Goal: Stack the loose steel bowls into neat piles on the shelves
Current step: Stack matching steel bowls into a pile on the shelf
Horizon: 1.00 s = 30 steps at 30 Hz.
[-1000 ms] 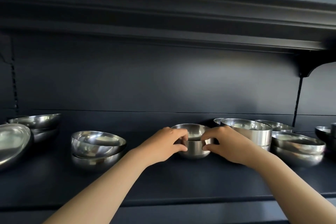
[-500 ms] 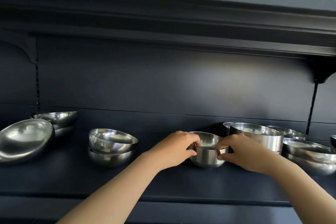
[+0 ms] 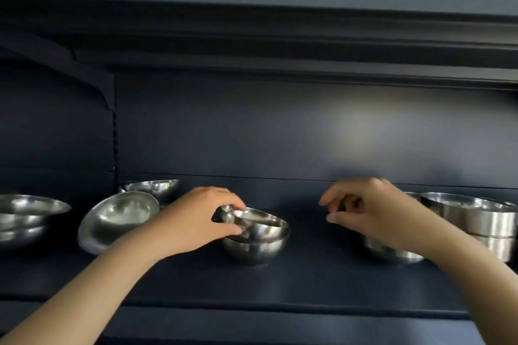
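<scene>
A second ago both hands were cupped around one small bowl standing alone on the shelf (image 3: 308, 277); now they have split apart. The left hand (image 3: 196, 221) has gone over to the two-bowl pile (image 3: 256, 241) in the middle of the shelf, with its thumb and fingers (image 3: 232, 206) pinching the near rim of the top bowl (image 3: 258, 223), which sits slightly tilted in the bowl under it and not yet fully seated. The right hand (image 3: 372, 213) hovers above the shelf with its fingers loosely curled and nothing between them, released, just in front of another small bowl (image 3: 392, 252) that shows below the wrist. Whether the small bowl held earlier is the tilted top one or the one under the right wrist cannot be told from these views. To the right stands a taller pile of straight-sided bowls (image 3: 482, 221); to the left a wide bowl (image 3: 120, 218) leans on its side against another behind it, and a further pile (image 3: 25, 216) sits at the left edge. By my judgement, the middle pile needs its top bowl levelled, and the leaning bowl remains loose work.
</scene>
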Motion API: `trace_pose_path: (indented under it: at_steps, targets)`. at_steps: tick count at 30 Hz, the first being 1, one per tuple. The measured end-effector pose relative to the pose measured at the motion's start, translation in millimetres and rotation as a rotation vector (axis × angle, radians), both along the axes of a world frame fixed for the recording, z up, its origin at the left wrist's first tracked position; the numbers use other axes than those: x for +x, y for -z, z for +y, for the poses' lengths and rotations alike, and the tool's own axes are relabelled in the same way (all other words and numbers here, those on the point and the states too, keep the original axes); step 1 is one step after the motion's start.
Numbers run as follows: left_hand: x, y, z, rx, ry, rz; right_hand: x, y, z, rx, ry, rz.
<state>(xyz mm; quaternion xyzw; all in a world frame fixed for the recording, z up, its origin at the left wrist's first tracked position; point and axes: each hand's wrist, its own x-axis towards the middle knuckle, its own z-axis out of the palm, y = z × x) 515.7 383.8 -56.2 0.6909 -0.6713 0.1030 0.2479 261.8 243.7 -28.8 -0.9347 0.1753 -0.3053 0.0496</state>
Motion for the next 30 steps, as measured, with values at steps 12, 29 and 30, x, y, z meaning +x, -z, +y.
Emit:
trace_pose_path:
  at_steps: [12, 29, 30]
  targets:
    - [40, 15, -25, 0.110, 0.198, -0.070, 91, 35, 34, 0.080, 0.042, 0.217]
    - [45, 20, -19, 0.148, 0.295, -0.066, 91, 31, 38, -0.107, 0.070, 0.373]
    - [45, 20, -19, 0.165, 0.296, -0.065, 91, 31, 37, -0.098, 0.069, 0.373]
